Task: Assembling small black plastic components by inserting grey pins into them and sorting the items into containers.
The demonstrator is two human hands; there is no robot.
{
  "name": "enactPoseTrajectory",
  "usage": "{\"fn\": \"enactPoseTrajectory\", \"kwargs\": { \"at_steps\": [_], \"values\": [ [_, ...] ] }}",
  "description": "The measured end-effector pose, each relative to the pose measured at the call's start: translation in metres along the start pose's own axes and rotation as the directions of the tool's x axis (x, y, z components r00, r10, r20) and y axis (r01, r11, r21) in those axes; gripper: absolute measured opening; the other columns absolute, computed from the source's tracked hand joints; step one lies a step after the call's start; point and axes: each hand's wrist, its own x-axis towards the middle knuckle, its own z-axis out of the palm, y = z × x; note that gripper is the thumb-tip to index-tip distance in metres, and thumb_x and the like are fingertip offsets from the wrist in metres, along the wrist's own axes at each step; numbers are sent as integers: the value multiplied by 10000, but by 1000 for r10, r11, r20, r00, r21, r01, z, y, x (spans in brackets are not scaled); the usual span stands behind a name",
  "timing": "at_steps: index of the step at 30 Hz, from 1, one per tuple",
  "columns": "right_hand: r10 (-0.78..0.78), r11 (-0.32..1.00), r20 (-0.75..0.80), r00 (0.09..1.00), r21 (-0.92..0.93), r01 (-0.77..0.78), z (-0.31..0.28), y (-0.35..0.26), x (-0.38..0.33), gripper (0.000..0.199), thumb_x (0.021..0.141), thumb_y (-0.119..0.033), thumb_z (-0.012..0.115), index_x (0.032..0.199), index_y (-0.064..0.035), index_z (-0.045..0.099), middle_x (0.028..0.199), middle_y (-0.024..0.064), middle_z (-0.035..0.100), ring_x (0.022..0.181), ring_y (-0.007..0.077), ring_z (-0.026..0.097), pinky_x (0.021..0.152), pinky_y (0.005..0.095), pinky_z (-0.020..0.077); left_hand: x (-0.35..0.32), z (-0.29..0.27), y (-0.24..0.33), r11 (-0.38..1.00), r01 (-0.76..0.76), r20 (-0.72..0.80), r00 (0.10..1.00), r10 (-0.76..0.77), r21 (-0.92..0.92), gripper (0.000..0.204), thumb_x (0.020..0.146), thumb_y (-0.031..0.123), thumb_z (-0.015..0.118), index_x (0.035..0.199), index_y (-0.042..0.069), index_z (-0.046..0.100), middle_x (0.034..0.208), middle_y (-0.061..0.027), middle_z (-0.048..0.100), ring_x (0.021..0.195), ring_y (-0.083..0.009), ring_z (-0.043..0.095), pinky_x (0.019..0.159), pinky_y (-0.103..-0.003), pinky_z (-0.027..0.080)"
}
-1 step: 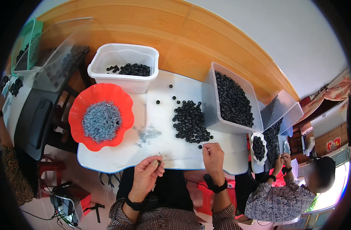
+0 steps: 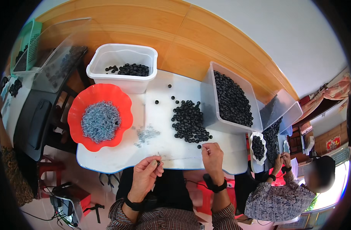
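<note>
My left hand (image 2: 146, 174) is at the table's front edge, its thumb and fingers pinching a small round black bead (image 2: 158, 163) with a hole. To its right, my right hand (image 2: 213, 158) is closed with its fingers curled; whatever may be in them is too small to make out. One loose black bead (image 2: 199, 147) lies just beside the right fingertips. Beyond that hand spreads a heap of black beads (image 2: 189, 120) on the white table (image 2: 160, 151). Small clear pieces (image 2: 148, 133) are scattered left of the heap.
A red scalloped bowl (image 2: 125, 99) of small clear pieces stands at left. Behind it is a white tub (image 2: 121, 82) with some black beads. A full clear bin (image 2: 210, 111) of black beads stands right. A co-worker (image 2: 280, 201) sits further right; another person's sleeve (image 2: 12, 172) shows left.
</note>
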Motion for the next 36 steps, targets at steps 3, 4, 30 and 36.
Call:
{"fn": "enactPoseTrajectory", "kwargs": {
  "at_steps": [3, 4, 30, 36],
  "values": [
    [13, 1000, 10, 1000, 23, -13, 4, 4, 0, 87, 834, -24, 636, 916, -46, 659, 850, 138, 607, 638, 275, 626, 589, 365, 511, 2, -1, -1, 1000, -3, 0, 1000, 3, 13, 223, 975, 89, 569, 1142, -45, 630, 978, -124, 678, 765, -156, 646, 664, -250, 533],
    [25, 999, 15, 1000, 44, -26, 4, 2, 0, 90, 834, -25, 638, 916, -52, 661, 849, 135, 607, 638, 277, 623, 592, 366, 508, 2, -2, -1, 1000, -3, 2, 1000, 3, 16, 225, 974, 89, 571, 1144, -45, 629, 978, -125, 678, 765, -156, 646, 663, -249, 533],
    [62, 952, 260, 964, -304, 21, 20, -35, 57, 164, 849, -202, 645, 845, -62, 729, 880, 160, 637, 812, 368, 636, 727, 451, 496, 0, -3, -1, 1000, 5, 3, 1000, -5, 23, 222, 978, 82, 561, 1148, -44, 627, 984, -131, 679, 774, -162, 657, 674, -250, 544],
    [77, 972, 259, 963, -235, -14, 24, -23, 56, 162, 851, -194, 648, 874, -37, 685, 930, 169, 633, 796, 376, 647, 721, 453, 517, 0, -3, 0, 999, 16, -7, 1000, -16, 39, 221, 979, 82, 559, 1149, -45, 623, 988, -131, 676, 775, -162, 655, 678, -250, 543]
  ]
}}
